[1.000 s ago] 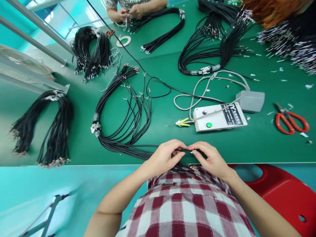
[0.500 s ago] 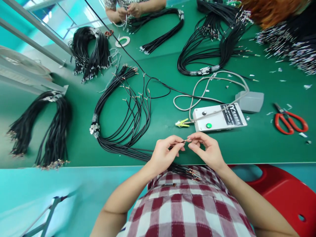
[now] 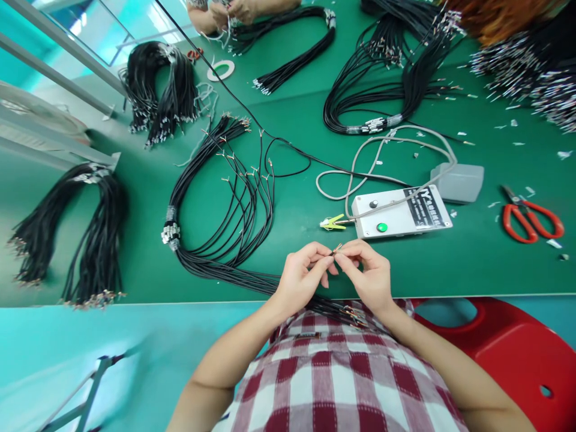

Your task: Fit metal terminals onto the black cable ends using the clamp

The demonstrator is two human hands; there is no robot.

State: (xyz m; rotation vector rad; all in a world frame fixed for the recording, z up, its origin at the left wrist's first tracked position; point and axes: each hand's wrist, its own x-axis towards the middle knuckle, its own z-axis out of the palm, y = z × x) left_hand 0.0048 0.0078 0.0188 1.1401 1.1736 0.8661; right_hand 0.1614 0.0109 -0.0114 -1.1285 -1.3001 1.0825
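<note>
Close to the table's front edge, my left hand [image 3: 302,271] pinches a black cable near its stripped end. My right hand [image 3: 366,270] has thumb and finger closed on the thin wires [image 3: 337,248] at that end, fingertips nearly touching the left ones. From under my left hand a bundle of black cables [image 3: 225,273] runs left and curves up to a silvery taped band [image 3: 171,233]. Its loose cable ends [image 3: 353,315] hang over the edge against the checked shirt. Just beyond my hands stands a white box [image 3: 400,210] with a green button and a yellow-tipped part.
Red-handled pliers [image 3: 531,219] lie at right, near wire scraps. Other black cable bundles [image 3: 96,207] rest at left, and more [image 3: 373,102] toward the back. A co-worker's hands [image 3: 234,11] work at the far side. A red stool [image 3: 504,348] stands at lower right.
My right hand has moved slightly left and closed in on the cable end. The stripped wires now point up, fanned out between my fingertips.
</note>
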